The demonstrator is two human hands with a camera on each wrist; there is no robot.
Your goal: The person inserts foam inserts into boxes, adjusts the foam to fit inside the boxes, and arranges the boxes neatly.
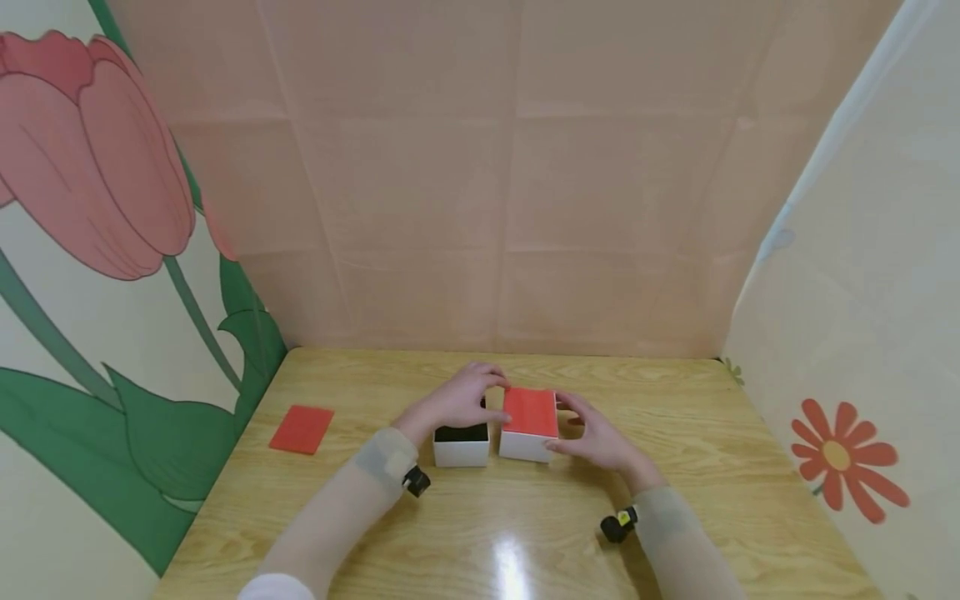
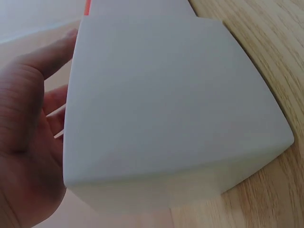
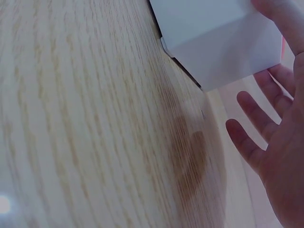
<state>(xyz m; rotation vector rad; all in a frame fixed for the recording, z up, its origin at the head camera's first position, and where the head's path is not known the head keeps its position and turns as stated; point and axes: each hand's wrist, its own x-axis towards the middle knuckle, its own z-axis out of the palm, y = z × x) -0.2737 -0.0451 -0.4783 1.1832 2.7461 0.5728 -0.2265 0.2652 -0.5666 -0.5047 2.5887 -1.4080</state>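
A white box with a flat red square top point(image 1: 531, 412) stands on the table between my two hands. My left hand point(image 1: 457, 398) reaches over a second white box point(image 1: 461, 452), whose top is black, and its thumb and forefinger are at the left edge of the red top. My right hand point(image 1: 600, 437) holds the red-topped box at its right side, thumb on the front face and fingers toward the back. In the right wrist view the lower fingers point(image 3: 247, 142) spread apart from the white wall. The near box point(image 2: 166, 104) hides part of my left hand's fingers in the left wrist view.
A loose red square point(image 1: 302, 429) lies flat on the left of the wooden table point(image 1: 450, 533). A peach cloth backdrop point(image 1: 510, 183) rises behind the table, with flower-printed cloths on the left and right sides.
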